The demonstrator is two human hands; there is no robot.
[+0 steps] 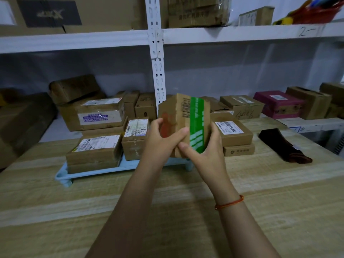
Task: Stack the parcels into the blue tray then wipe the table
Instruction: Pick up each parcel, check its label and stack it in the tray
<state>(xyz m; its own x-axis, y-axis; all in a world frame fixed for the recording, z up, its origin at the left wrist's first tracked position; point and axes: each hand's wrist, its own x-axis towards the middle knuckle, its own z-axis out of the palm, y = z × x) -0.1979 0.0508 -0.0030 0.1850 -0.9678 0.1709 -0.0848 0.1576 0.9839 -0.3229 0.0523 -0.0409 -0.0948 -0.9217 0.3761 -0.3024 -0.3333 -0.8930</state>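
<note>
A cardboard parcel with green tape (pixel 186 120) is held upright above the light blue tray (pixel 128 165). My left hand (pixel 160 140) grips its left side, thumb across the front. My right hand (pixel 206 149) grips its right side and lower edge. In the tray lie a stack of flat parcels (pixel 95 153) on the left and a small box with a white label (pixel 135 140) beside it. Two more parcels (pixel 234 138) are stacked on the wooden table (pixel 186 211) to the right of the tray. A dark brown cloth (pixel 283 146) lies at the table's right.
Behind the table a white metal shelf (pixel 204 34) holds many cardboard boxes (pixel 96 114) and a magenta box (pixel 277 103). An upright shelf post (pixel 158 71) stands just behind the held parcel. Large cartons sit on the upper shelf.
</note>
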